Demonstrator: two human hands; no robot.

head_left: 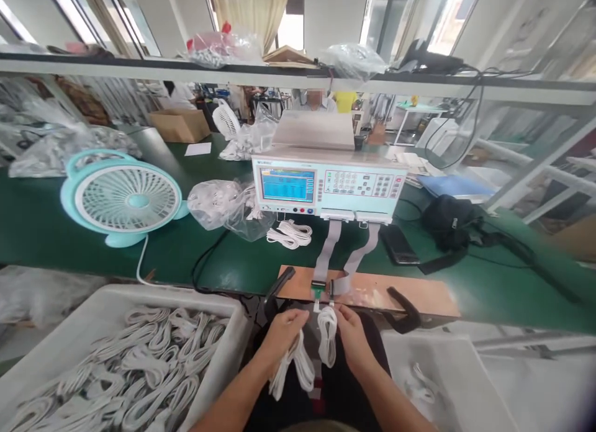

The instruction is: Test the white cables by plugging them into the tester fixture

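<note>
A green table (251,261) bears the tester (328,184), which serves as landmark here. In front of the tester and to its left, beside the table edge, a large white bin (235,326) is heaped with looped white cables (153,367). In front of it to the right, a second bin (447,351) holds a few white cables (421,382) low down. Left of the tester stands a blue fan (133,199). Behind the fan, a cardboard box (181,126) keeps its contents out of sight. Far left, a clear bag (79,149) holds whitish pieces too blurred to name; just left of the tester, a smaller bag (216,203) holds white items, probably cables. Directly before the tester lies a board (377,292), reached by two grey ribbons (328,249).

Nearer than the board, the left hand (285,333) is nearly closed, fingertips pinching a white bundle (300,364) that hangs down. The right hand (351,336), part-curled, grips the top of another coil (327,336) between thumb and fingers, just below the ribbon ends. A loose coil (289,233) lies at the tester's front left.
</note>
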